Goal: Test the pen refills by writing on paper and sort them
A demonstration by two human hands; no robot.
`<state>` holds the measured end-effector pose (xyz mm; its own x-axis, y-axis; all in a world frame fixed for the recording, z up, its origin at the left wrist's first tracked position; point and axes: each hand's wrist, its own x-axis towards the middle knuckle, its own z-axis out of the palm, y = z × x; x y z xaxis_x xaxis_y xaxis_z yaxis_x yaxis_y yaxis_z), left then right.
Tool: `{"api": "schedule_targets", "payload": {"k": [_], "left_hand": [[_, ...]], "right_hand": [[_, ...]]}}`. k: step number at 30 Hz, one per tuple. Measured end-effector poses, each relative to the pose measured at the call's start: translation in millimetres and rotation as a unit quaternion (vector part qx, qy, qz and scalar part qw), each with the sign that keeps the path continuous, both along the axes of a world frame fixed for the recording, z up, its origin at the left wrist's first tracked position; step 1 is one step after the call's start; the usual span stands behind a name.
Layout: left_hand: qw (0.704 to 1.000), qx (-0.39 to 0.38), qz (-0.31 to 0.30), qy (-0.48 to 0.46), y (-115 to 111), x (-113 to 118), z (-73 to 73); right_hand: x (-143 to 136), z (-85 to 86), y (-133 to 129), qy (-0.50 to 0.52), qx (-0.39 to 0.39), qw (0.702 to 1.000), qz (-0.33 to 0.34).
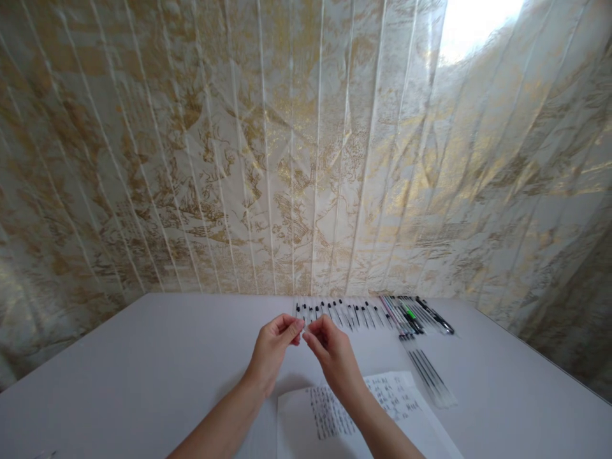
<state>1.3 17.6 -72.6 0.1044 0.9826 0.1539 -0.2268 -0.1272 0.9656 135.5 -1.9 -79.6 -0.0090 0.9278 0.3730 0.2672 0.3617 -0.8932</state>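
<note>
My left hand and my right hand meet fingertip to fingertip over the table, each closed in a pinch. Something small and pale shows between the fingertips, too hidden to name. Just beyond them lies a row of clear pens with black caps, side by side along the back of the table. Under my right wrist is a sheet of white paper covered with dark handwriting, partly hidden by the forearm.
To the right of the row, a bunch of assorted pens lies along the back, a green one among them. Nearer, several clear pens with dark refills lie slanted beside the paper. A gold-patterned curtain hangs behind the white table.
</note>
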Motion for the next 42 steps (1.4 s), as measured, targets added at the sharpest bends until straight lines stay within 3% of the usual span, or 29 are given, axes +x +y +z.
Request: {"api": "schedule_targets", "payload": {"k": [5,11,17,29,36,42], "left_hand": [[1.000,0.006,-0.009,0.006,0.2,1.0,-2.3],[0.999,0.015,-0.043,-0.028,1.3,1.1,-2.6],[0.999,0.024,-0.029,-0.026,4.7,-0.9,-5.1],[0.999,0.015,0.038,-0.030,-2.3,9.1,-13.8],[1.000,0.000,0.003,-0.024,0.8,4.7,-11.8],[0.996,-0.030,-0.076,-0.030,3.7,-2.3,-1.3]], "right_hand": [[6.0,4.5,-0.6,-0.052,0.024,0.998,-0.038],[6.0,11.1,-1.8,-0.066,0.012,0.998,0.002],[3.8,11.8,-5.0,-0.083,0.023,0.996,-0.002],[0.0,5.8,-5.6,-0.261,0.082,0.954,-0.119],[3.8,9.9,-4.0,-0.259,0.035,0.961,-0.085],[6.5,12.2,-1.4,-0.143,-0.029,0.989,0.002]]}}
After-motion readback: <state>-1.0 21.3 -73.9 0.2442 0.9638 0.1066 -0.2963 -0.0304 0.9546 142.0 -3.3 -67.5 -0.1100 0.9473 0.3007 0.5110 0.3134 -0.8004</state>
